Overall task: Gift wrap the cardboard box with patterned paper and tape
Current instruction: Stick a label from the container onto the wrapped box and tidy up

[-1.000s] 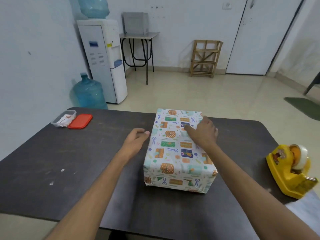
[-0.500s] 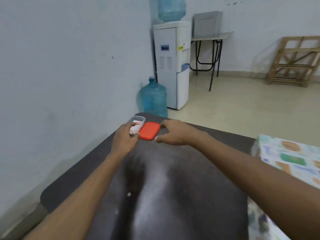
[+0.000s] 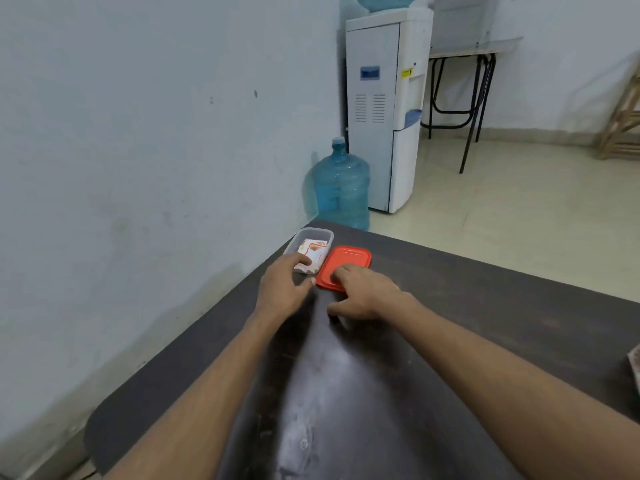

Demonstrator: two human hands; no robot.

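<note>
Left fingers (image 3: 300, 260) grip clear tub (image 3: 316, 232) (packet (image 3: 314, 248) illegible), right fingers (image 3: 343, 271) loose on red lid (image 3: 351, 257)

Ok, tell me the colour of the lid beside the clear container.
Plain red lid, best in the head view.

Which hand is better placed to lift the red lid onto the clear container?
Right, probably: the right hand has fingertips on the red lid, while the left hand is at the clear container, where it could steady it.

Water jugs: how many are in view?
2. The floor jug stands beside the dispenser; the top jug sits on it, cut off by the frame. More may be hidden.
</note>
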